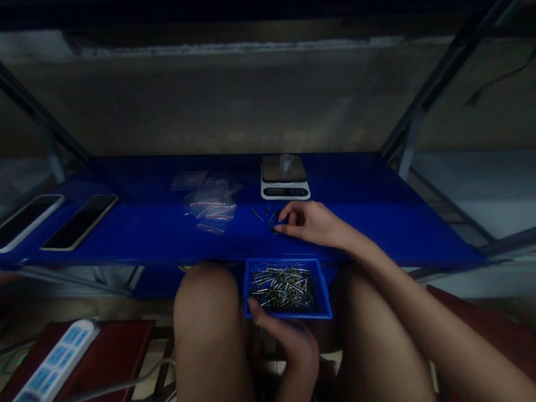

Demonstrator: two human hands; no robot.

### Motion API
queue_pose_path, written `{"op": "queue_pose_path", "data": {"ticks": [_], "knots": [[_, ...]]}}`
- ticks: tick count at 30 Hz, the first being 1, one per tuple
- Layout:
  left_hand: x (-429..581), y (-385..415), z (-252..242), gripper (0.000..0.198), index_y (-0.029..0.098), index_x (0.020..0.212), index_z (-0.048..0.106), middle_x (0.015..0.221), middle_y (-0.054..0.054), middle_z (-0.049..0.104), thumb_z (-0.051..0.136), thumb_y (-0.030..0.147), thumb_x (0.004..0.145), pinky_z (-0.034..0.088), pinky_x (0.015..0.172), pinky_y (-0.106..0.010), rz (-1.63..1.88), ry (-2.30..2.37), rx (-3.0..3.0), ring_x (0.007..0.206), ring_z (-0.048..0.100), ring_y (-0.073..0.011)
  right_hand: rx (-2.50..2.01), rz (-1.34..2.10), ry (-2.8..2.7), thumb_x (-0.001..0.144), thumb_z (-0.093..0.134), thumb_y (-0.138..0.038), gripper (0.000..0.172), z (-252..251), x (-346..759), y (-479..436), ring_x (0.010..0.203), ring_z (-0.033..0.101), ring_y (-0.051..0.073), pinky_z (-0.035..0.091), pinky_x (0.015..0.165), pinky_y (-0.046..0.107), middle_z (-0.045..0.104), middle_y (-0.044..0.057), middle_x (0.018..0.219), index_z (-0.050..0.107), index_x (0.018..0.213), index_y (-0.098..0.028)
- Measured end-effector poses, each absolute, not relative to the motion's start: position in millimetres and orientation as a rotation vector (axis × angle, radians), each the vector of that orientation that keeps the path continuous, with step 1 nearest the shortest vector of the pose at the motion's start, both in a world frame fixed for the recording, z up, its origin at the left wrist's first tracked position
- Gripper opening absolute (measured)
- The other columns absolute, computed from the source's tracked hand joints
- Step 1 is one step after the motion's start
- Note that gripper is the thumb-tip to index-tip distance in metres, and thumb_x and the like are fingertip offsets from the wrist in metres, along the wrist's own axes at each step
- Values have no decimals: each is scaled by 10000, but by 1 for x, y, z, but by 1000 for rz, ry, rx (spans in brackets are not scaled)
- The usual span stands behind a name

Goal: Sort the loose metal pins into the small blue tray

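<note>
My left hand [290, 341] grips the near edge of a small blue tray [323, 295] held between my knees; the tray is full of thin metal pins [283, 287]. My right hand [310, 221] rests on the blue shelf [379, 217], its fingertips touching a few loose pins [269, 216] lying there. Whether a pin is pinched between the fingers I cannot tell. A small white digital scale [285, 177] stands just behind that hand.
A heap of small clear plastic bags [211, 200] lies left of the loose pins. Two phones [80, 221] [19, 222] lie at the shelf's left end. A white power strip [48, 372] sits on a red stool at lower left. Metal frame bars [426, 101] slant beside the shelf.
</note>
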State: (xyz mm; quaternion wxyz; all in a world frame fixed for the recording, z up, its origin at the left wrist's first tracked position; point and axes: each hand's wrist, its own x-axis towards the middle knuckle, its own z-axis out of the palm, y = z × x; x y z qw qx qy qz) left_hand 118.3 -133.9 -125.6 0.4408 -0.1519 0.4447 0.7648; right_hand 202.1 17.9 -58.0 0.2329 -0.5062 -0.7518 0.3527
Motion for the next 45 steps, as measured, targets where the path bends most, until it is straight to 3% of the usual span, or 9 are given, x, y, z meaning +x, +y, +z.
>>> {"op": "queue_pose_path", "data": {"ticks": [12,16,20,23,27,30,35,40,45], "knots": [[117,-134,-124,661,280,1412,634,1427,-73,677,591,698,902,546,1090,-391,1885,1078,-391,1387,593,-295,-1496,783,-2220,801,681,-130,136,-59,210,22,674,601,128,406,627,253,696,15,774,731,922,-169],[116,-135,-124,663,265,1418,629,1414,-84,684,590,689,910,544,1096,-391,1878,1072,-410,1394,587,-299,-1315,1292,-2111,805,695,-182,126,-46,215,9,641,574,116,416,611,242,690,14,759,724,920,-141],[116,-134,-125,661,240,1409,631,1409,-93,686,582,679,918,550,1088,-381,1862,1056,-414,1388,591,-298,-983,1817,-2201,813,798,-382,315,-37,215,-8,640,562,111,406,594,233,680,0,751,749,1006,-139],[118,-134,-125,659,242,1400,633,1418,-92,680,575,685,915,560,1074,-380,1874,1071,-419,1386,592,-300,-1099,1560,-2204,860,765,-452,330,-41,210,-5,592,519,102,368,561,235,634,-19,687,734,983,-148],[118,-134,-124,670,253,1407,622,1441,-93,665,581,694,904,570,1059,-392,1870,1104,-412,1399,582,-305,-1404,805,-2162,865,768,-325,286,-54,200,17,638,566,123,381,611,253,654,-15,721,686,1084,-161],[117,-134,-123,686,259,1412,620,1449,-91,660,556,715,904,572,1056,-405,1844,1116,-399,1394,586,-310,-1413,666,-2244,878,731,-232,227,-62,196,31,699,597,134,398,656,257,681,7,797,688,1092,-171],[116,-134,-123,680,250,1387,646,1423,-93,676,597,706,885,570,1059,-411,1873,1090,-406,1372,604,-319,-1273,1102,-2271,841,667,-137,125,-55,209,25,647,561,110,392,612,230,681,6,762,729,949,-153],[117,-134,-127,666,224,1329,688,1346,-109,721,592,713,887,584,1041,-426,1860,1055,-412,1330,634,-338,-1004,1840,-2206,830,795,-395,302,-35,223,-10,619,559,104,397,577,220,676,-1,728,761,976,-133],[118,-134,-126,668,248,1360,671,1367,-95,712,616,710,880,569,1066,-418,1882,1064,-403,1343,626,-328,-1062,1526,-2183,870,765,-457,353,-37,212,-7,576,476,90,352,550,223,586,-37,660,747,1036,-146]]}}
